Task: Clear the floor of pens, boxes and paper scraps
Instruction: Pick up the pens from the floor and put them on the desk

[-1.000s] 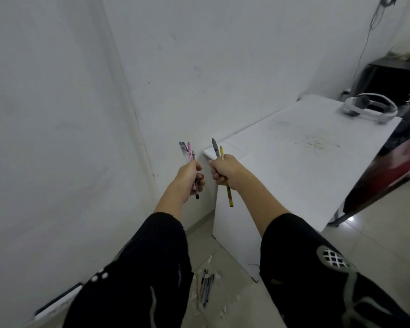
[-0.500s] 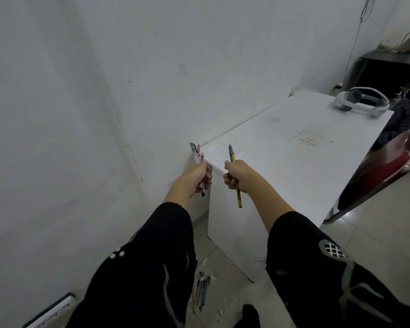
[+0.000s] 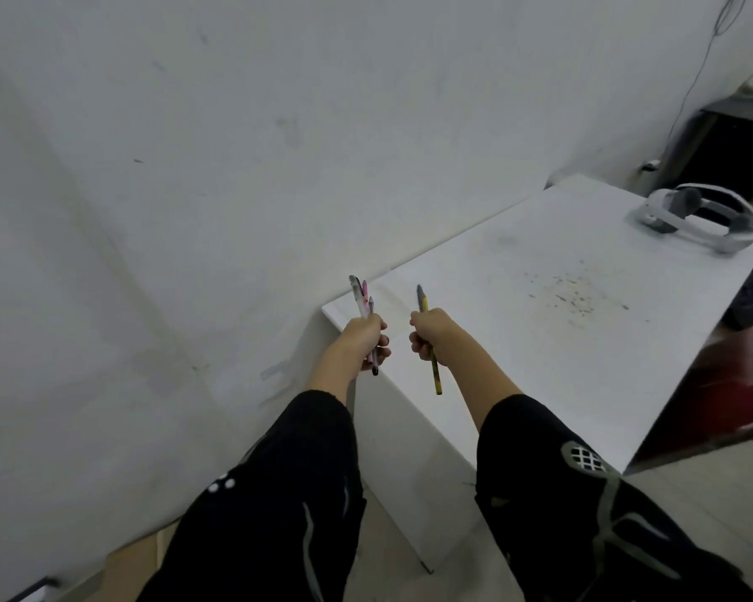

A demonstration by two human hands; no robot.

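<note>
My left hand (image 3: 364,336) is closed around a small bunch of pens (image 3: 363,298), grey and pink, their ends sticking up above the fist. My right hand (image 3: 430,331) grips a yellow pencil (image 3: 433,374) and a grey pen (image 3: 420,294) upright. Both fists hover side by side over the near left corner of the white table (image 3: 540,341). The floor below is mostly hidden by my black sleeves, so no pens or scraps on it are visible.
A white headset (image 3: 700,219) lies at the table's far right. Small crumbs (image 3: 577,293) speckle the tabletop. A red chair (image 3: 722,393) stands at the table's right edge. A white wall (image 3: 235,167) is close on the left, and a dark stand (image 3: 735,149) is in the far corner.
The view has lifted and moved closer to the table; the pens on the floor have dropped out of sight. Both hands keep their pens and have risen over the table corner.
</note>
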